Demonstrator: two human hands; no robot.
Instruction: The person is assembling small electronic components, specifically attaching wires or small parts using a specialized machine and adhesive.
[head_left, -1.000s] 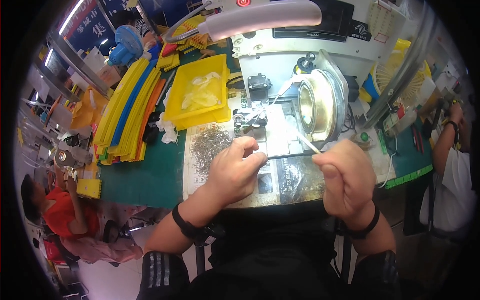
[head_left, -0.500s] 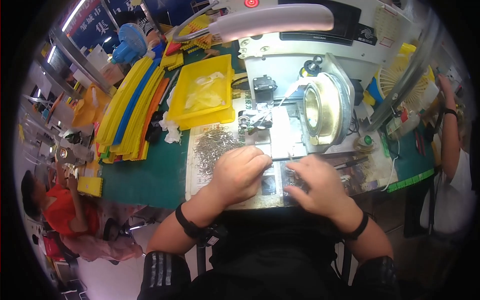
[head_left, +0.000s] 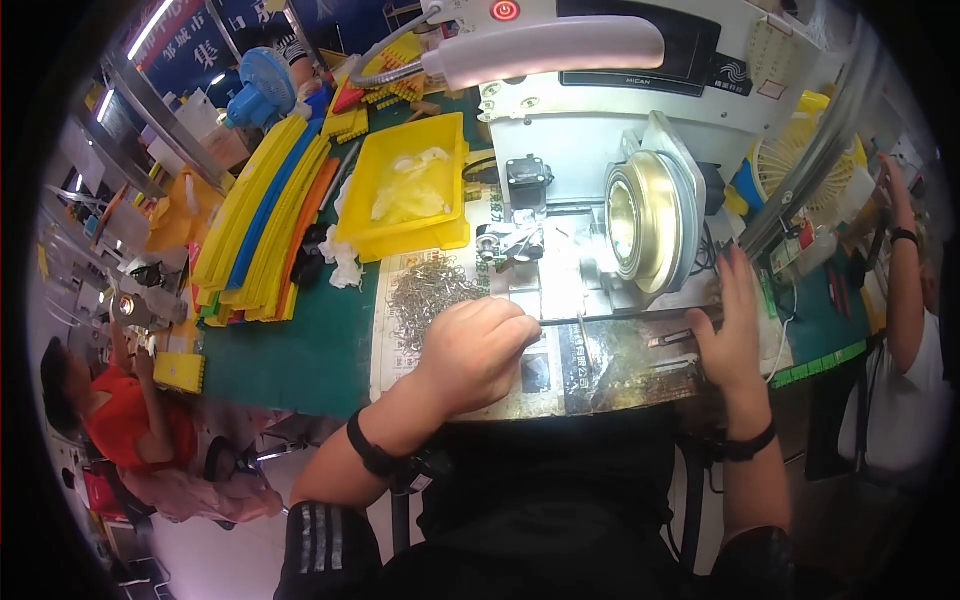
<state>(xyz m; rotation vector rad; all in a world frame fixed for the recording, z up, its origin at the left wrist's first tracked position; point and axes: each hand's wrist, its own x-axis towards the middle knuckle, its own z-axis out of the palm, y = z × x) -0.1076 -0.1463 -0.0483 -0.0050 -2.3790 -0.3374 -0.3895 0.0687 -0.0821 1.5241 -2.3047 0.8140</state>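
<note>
My left hand (head_left: 474, 352) is closed with its fingers curled, at the near edge of the white bench machine (head_left: 600, 130); anything inside it is hidden. Just left of it lies a heap of small bent metal wire pieces (head_left: 425, 290) on printed paper. My right hand (head_left: 733, 330) is raised over the bench to the right of the machine's round metal wheel (head_left: 640, 222). Its fingers are stretched up and its thumb stands apart, with nothing visible in it. Between the two hands, a thin metal piece (head_left: 584, 332) shows at the machine's front edge.
A yellow bin (head_left: 405, 185) with clear plastic inside stands behind the heap. Long yellow, blue and orange foam strips (head_left: 255, 220) are stacked at the left. A lamp (head_left: 550, 50) hangs over the machine. Other people (head_left: 145, 420) work on both sides.
My right hand has moved from beside the left hand out to the right and up, and its fingers have straightened. My left hand stays almost in place, closed.
</note>
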